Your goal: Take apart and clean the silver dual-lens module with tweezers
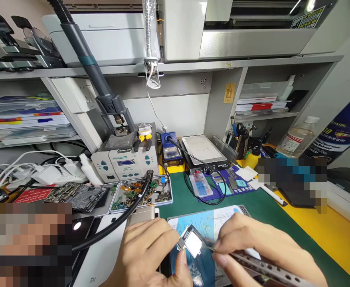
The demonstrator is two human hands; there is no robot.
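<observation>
The right hand (pixel 261 245) is nearest, its fingers pinched on tweezers (pixel 258 264) whose tip is at the edge of a small part (pixel 193 243) over the pad (pixel 206 267). The left hand (pixel 149 251) has thumb and forefinger closed on that part. Beyond the pad, leftward, sits a tray (pixel 171 191).

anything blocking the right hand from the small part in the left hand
Nothing visible blocks it: only the perforated metal tool in the right hand reaches across the gap toward the small part, held in the left hand.
</observation>
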